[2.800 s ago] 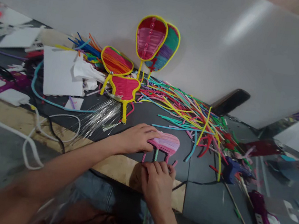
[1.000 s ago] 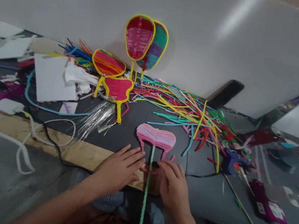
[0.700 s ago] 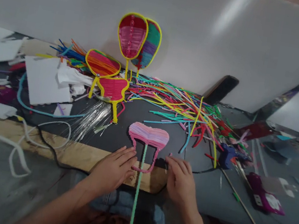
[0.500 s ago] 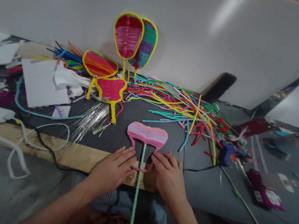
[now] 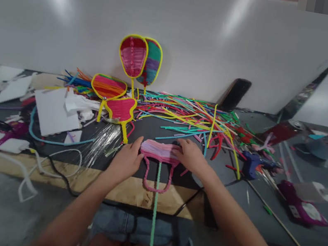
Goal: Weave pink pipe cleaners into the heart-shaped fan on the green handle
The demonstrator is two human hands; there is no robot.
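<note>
A half-filled pipe-cleaner fan (image 5: 159,151), with rows of pink and lilac across its upper part, lies near the table's front edge. Its pink outline (image 5: 155,189) forms an open loop below the rows. A twisted mint-green pipe-cleaner stem (image 5: 153,218) runs from the rows down toward my lap. My left hand (image 5: 126,159) pinches the left end of the rows, thumb below and fingers above. Curled over the right end is my right hand (image 5: 191,158), its fingertips covering that edge.
Loose pipe cleaners (image 5: 180,115) are heaped behind the work. Finished yellow-edged fans (image 5: 132,57) stand against a white partition (image 5: 190,39), where a phone (image 5: 235,94) leans. Glue guns (image 5: 251,165), a red can (image 5: 284,132), tinsel (image 5: 105,138) and cables (image 5: 58,168) lie around.
Both hands have moved up from the lower pink loop to the two ends of the filled rows. The view has tilted up, showing more beyond the partition.
</note>
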